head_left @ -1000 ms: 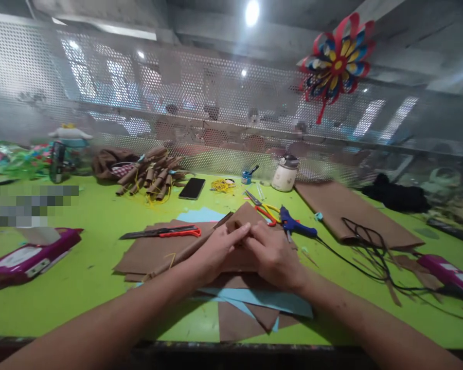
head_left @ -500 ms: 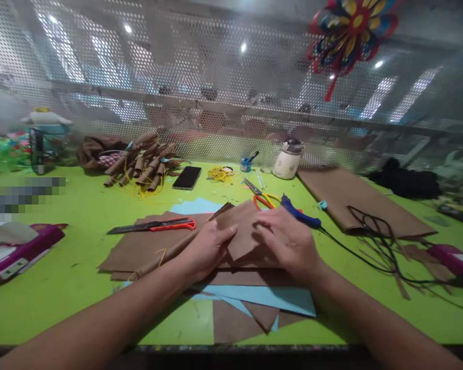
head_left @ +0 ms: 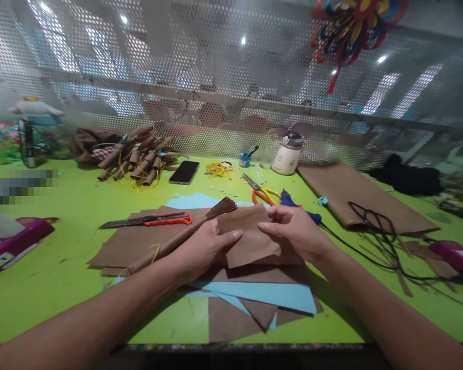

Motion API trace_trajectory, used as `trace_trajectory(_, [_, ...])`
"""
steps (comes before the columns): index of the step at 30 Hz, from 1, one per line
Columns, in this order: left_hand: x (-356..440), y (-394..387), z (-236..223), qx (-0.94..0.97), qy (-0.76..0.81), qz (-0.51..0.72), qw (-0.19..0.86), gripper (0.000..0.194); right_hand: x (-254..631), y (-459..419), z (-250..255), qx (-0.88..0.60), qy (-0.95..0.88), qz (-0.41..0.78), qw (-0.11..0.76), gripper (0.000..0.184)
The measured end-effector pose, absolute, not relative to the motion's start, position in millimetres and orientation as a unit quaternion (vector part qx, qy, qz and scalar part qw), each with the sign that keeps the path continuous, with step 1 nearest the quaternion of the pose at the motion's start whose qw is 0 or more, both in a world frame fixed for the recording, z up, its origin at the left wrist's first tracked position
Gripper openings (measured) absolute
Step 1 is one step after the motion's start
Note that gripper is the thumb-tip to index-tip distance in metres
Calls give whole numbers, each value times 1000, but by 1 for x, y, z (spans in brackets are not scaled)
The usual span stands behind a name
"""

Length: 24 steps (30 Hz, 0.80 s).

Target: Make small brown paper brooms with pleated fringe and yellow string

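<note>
Both my hands hold one piece of brown paper (head_left: 250,241) just above a stack of brown and light-blue sheets (head_left: 254,293) on the green table. My left hand (head_left: 204,249) pinches the piece's left edge with thumb on top. My right hand (head_left: 297,231) grips its right side, fingers curled over the top edge. A rolled brown paper stick with a fringed end (head_left: 185,234) lies under my left wrist, pointing up to the right.
A red-handled cutter knife (head_left: 150,221) lies on the brown sheets to the left. Scissors (head_left: 260,192), a blue glue gun (head_left: 297,205) with black cord, a phone (head_left: 184,172), paper rolls (head_left: 139,162), a white jar (head_left: 287,154), a folded brown sheet (head_left: 355,198) and pink packs (head_left: 11,241) surround the work.
My hands went from pressing the brown piece flat together to lifting it, with the hands now spread to its two sides. The view tilted down slightly.
</note>
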<state>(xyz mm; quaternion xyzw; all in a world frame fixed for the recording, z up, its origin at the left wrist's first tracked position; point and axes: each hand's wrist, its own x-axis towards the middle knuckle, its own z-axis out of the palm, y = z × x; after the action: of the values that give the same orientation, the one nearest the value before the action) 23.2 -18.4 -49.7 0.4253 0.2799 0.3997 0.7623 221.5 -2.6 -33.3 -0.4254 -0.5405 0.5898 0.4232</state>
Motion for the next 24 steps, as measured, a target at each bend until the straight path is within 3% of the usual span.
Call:
trace_trajectory(5, [24, -18, -46, 415, 326, 437, 728, 54, 223, 0, -39, -444, -542, 571, 428, 29])
trace_trajectory(15, [21, -15, -47, 449, 359, 471, 669, 46, 216, -3, -41, -468, -553, 543, 425, 40])
trace_trajectory(20, [22, -15, -48, 476, 381, 469, 639, 41, 213, -2, -44, -419, -551, 549, 469, 29])
trace_trajectory(24, [23, -17, -49, 497, 416, 458, 609, 38, 211, -2, -45, -400, -545, 577, 458, 33])
